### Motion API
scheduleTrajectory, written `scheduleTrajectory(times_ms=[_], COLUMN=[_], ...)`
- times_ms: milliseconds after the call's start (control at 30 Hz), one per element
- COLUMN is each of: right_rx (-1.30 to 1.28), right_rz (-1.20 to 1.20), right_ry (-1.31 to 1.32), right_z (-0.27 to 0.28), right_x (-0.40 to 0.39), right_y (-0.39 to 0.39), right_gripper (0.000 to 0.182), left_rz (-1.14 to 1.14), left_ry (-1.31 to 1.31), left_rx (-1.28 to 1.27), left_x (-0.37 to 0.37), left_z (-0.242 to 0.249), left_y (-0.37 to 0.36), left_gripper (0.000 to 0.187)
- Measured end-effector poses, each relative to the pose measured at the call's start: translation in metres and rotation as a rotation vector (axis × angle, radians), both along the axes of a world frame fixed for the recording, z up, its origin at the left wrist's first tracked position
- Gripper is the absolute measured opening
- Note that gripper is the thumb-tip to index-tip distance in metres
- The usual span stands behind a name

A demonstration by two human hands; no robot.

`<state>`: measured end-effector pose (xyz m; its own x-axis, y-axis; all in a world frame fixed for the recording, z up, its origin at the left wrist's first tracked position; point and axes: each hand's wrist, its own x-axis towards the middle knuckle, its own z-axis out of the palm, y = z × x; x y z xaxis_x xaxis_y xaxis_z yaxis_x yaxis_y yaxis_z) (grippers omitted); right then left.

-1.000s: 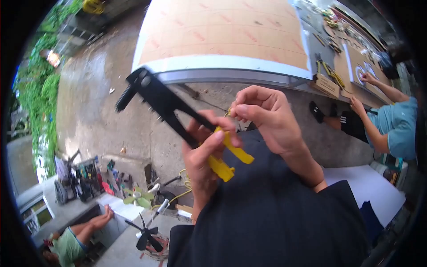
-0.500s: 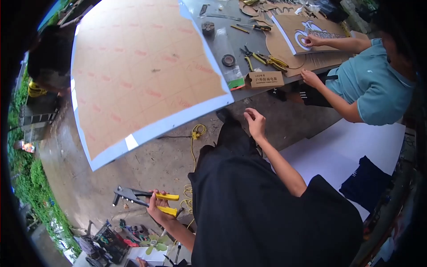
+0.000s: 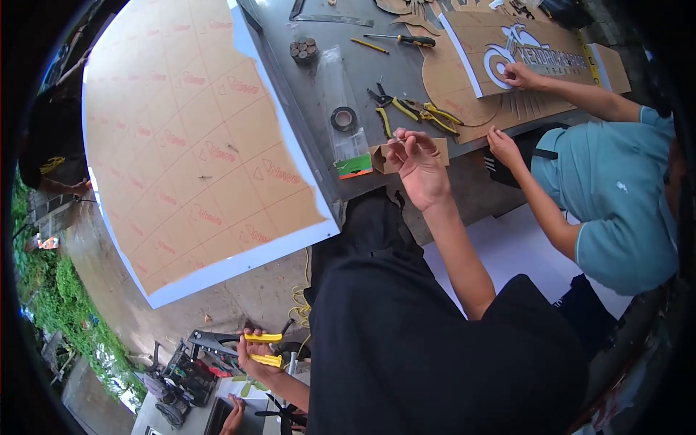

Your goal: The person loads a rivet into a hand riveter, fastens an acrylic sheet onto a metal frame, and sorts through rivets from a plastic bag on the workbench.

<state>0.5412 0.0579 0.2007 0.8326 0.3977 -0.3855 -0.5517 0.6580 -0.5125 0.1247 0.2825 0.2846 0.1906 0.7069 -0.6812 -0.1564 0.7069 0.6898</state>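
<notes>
Your left hand point(image 3: 250, 355) grips the rivet gun point(image 3: 232, 344); your right hand point(image 3: 419, 165) pinches a rivet point(image 3: 398, 141) over the cardboard box point(image 3: 384, 156) at the surface's near edge. Next: seat it in the nose.

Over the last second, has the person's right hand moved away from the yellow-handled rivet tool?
Yes. The right hand has left the rivet tool and reached out to the small cardboard box at the table edge; the left hand holds the tool down low.
</notes>
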Motion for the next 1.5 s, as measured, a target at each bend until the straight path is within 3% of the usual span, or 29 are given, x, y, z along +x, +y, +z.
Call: scheduleTrajectory(times_ms=[67, 233, 433, 500, 600, 733, 867, 933, 1033, 1167, 1200, 1333, 1500], right_rx=[0.121, 0.140, -0.077, -0.348, -0.724, -0.678, -0.834, -1.519, -1.565, -1.676, -1.676, -1.745, -1.783], right_rz=[-0.013, 0.011, -0.011, -0.002, 0.170, 0.082, -0.061, -0.004, 0.138, 0.209, 0.214, 0.306, 0.372], right_ry=[-0.121, -0.266, -0.543, -0.554, -0.355, -0.005, -0.024, -0.444, -0.434, -0.547, -0.550, -0.635, -0.716], right_z=[0.026, 0.052, 0.060, 0.053, -0.008, -0.127, -0.214, -0.241, -0.237, -0.218, -0.217, -0.216, -0.219], right_x=[0.009, 0.027, 0.050, 0.064, 0.112, 0.174, 0.200, 0.202, 0.192, 0.187, 0.187, 0.191, 0.192], right_y=[0.007, 0.012, 0.015, 0.019, 0.028, 0.031, 0.030, 0.025, 0.022, 0.030, 0.032, 0.038, 0.043], right_gripper=[0.012, 0.012, 0.014, 0.013, 0.016, 0.022, 0.022, 0.028, 0.029, 0.026, 0.026, 0.021, 0.012], left_rz=[0.011, 0.011, 0.002, 0.001, 0.009, 0.021, 0.047, 0.045, 0.096, 0.147, 0.190, 0.218, 0.263], left_ry=[0.024, 0.002, 0.011, 0.029, 0.044, 0.052, 0.085, 0.075, 0.062, -0.098, -0.115, -0.280, -0.333], left_rx=[-0.016, -0.026, -0.020, -0.020, -0.022, -0.038, -0.046, -0.054, -0.075, -0.060, -0.045, 0.016, 0.075], left_x=[0.012, 0.028, 0.054, 0.062, 0.072, 0.084, 0.084, 0.082, 0.075, 0.073, 0.079, 0.091, 0.090], left_z=[0.007, 0.005, 0.003, 0.004, 0.005, 0.006, 0.006, 0.004, 0.000, -0.003, -0.004, -0.005, -0.006], left_y=[-0.005, -0.007, -0.002, -0.002, -0.002, -0.001, -0.004, -0.004, -0.006, -0.014, -0.017, -0.027, -0.031], left_gripper=[0.014, 0.015, 0.014, 0.013, 0.013, 0.012, 0.013, 0.014, 0.017, 0.040, 0.055, 0.074, 0.076])
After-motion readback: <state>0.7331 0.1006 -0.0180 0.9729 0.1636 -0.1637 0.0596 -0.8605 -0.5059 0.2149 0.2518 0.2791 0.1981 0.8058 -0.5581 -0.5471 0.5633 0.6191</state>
